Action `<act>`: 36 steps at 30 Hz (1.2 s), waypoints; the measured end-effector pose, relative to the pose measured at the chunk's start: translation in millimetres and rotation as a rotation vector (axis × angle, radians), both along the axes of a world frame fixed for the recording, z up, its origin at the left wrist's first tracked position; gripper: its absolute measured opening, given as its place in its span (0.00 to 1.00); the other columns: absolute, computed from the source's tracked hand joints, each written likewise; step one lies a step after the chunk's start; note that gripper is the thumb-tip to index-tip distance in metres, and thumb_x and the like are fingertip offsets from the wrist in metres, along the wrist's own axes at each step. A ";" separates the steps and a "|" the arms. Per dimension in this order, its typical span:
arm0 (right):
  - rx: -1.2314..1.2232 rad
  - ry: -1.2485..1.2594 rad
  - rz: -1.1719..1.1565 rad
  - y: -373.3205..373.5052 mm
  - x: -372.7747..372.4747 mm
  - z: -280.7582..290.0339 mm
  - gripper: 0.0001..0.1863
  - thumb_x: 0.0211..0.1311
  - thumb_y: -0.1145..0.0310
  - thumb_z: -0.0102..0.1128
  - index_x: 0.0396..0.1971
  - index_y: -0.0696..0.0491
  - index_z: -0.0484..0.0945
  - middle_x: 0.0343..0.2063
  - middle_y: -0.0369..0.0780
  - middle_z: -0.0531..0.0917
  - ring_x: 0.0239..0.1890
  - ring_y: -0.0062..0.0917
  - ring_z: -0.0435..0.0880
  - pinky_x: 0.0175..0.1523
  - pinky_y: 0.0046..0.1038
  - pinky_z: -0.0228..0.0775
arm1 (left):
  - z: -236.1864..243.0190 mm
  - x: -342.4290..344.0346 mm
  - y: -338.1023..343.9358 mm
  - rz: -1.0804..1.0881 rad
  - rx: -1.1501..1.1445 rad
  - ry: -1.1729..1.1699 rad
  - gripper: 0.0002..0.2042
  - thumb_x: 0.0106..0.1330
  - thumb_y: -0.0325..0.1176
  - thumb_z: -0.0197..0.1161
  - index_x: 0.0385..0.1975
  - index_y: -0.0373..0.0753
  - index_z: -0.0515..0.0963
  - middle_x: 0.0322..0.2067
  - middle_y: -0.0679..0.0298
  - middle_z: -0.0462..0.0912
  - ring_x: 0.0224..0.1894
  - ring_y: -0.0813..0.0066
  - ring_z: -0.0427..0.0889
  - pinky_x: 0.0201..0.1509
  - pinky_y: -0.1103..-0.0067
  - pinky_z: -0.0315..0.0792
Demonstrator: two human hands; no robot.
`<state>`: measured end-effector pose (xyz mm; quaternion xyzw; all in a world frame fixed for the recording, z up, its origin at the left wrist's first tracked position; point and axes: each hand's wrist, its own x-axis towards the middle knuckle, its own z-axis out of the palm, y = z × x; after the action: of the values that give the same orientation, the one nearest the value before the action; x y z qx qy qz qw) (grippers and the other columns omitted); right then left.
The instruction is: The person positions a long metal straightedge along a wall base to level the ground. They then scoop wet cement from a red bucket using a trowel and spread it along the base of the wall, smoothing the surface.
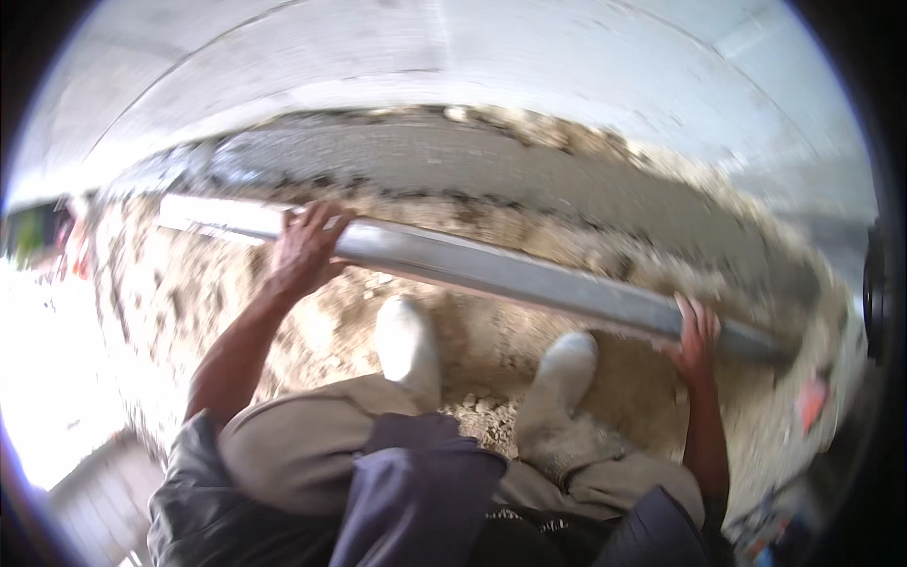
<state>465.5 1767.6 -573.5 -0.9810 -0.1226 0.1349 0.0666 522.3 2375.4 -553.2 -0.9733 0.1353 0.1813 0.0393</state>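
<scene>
A long grey metal screed bar (510,276) lies across the view, its left end a little farther off than its right. My left hand (308,248) is closed over the bar toward its left end, fingers over the top. Near the right end my right hand (696,338) grips it the same way. Just beyond the bar runs a strip of smooth, wet-looking grey concrete (425,154). The bar is apart from the strip at left; at right I cannot tell whether they touch.
A pale wall (378,47) rises behind the strip. My white boots (406,345) stand on loose sandy soil (312,326) between my hands. Rubble edges the strip's far side. An orange-red object (811,402) lies at the right, and bright light washes out the left.
</scene>
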 end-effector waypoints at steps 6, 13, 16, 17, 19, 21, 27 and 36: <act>0.060 -0.087 0.078 51.7 4.2 78.7 0.45 0.41 0.50 0.70 0.60 0.52 0.62 0.55 0.44 0.66 0.57 0.44 0.63 0.62 0.50 0.48 | 138.8 -42.9 41.8 0.061 0.020 -0.196 0.38 0.36 0.31 0.75 0.53 0.49 0.68 0.51 0.63 0.69 0.56 0.63 0.66 0.54 0.60 0.59; 0.346 -0.250 0.103 121.5 10.3 249.4 0.48 0.30 0.65 0.79 0.57 0.50 0.62 0.52 0.44 0.67 0.56 0.43 0.65 0.60 0.49 0.53 | 451.5 -78.1 72.9 0.155 0.152 -0.335 0.38 0.37 0.28 0.73 0.56 0.50 0.66 0.53 0.62 0.67 0.60 0.58 0.63 0.60 0.57 0.55; 0.418 -0.306 0.048 152.6 -1.9 339.2 0.48 0.27 0.68 0.80 0.55 0.50 0.63 0.51 0.44 0.68 0.56 0.42 0.66 0.61 0.47 0.54 | 601.1 -94.0 71.1 0.157 0.256 -0.379 0.39 0.37 0.27 0.73 0.56 0.50 0.67 0.54 0.63 0.67 0.60 0.56 0.63 0.62 0.59 0.53; 0.431 -0.308 0.010 158.0 -4.5 371.5 0.47 0.27 0.69 0.80 0.55 0.50 0.63 0.50 0.44 0.69 0.56 0.42 0.66 0.62 0.47 0.54 | 644.6 -96.1 71.1 0.114 0.251 -0.412 0.38 0.37 0.28 0.73 0.56 0.50 0.67 0.54 0.62 0.68 0.59 0.56 0.63 0.62 0.59 0.53; 0.438 -0.333 -0.080 153.8 -19.7 426.9 0.46 0.27 0.70 0.79 0.54 0.51 0.64 0.49 0.45 0.70 0.56 0.42 0.66 0.62 0.47 0.54 | 714.6 -81.1 50.9 0.037 0.255 -0.443 0.35 0.40 0.29 0.72 0.55 0.49 0.69 0.53 0.61 0.70 0.59 0.57 0.63 0.62 0.58 0.53; 0.541 -0.375 -0.126 167.9 -39.1 465.7 0.46 0.26 0.73 0.79 0.53 0.54 0.64 0.50 0.48 0.69 0.56 0.45 0.65 0.62 0.45 0.53 | 803.3 -108.8 33.8 0.043 0.289 -0.451 0.35 0.42 0.30 0.70 0.56 0.48 0.69 0.55 0.60 0.69 0.61 0.56 0.62 0.62 0.58 0.52; 0.361 -0.354 -0.365 173.1 -105.6 517.1 0.44 0.35 0.61 0.76 0.56 0.52 0.62 0.53 0.47 0.68 0.60 0.40 0.63 0.61 0.51 0.50 | 933.8 -112.0 -46.2 -0.345 0.313 -0.636 0.36 0.41 0.30 0.71 0.58 0.50 0.69 0.54 0.63 0.69 0.60 0.60 0.63 0.58 0.59 0.53; 0.227 -0.448 -0.699 67.1 -239.3 524.3 0.31 0.54 0.58 0.61 0.57 0.51 0.63 0.59 0.50 0.63 0.62 0.42 0.61 0.60 0.55 0.51 | 949.6 -120.6 -189.0 -0.766 0.300 -0.684 0.30 0.50 0.25 0.65 0.57 0.49 0.69 0.53 0.59 0.70 0.58 0.52 0.66 0.60 0.57 0.62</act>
<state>226.3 1834.7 -49.3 -0.9550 0.1918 -0.1267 0.1874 401.7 2186.3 396.4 -0.8414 0.4327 -0.1564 0.2834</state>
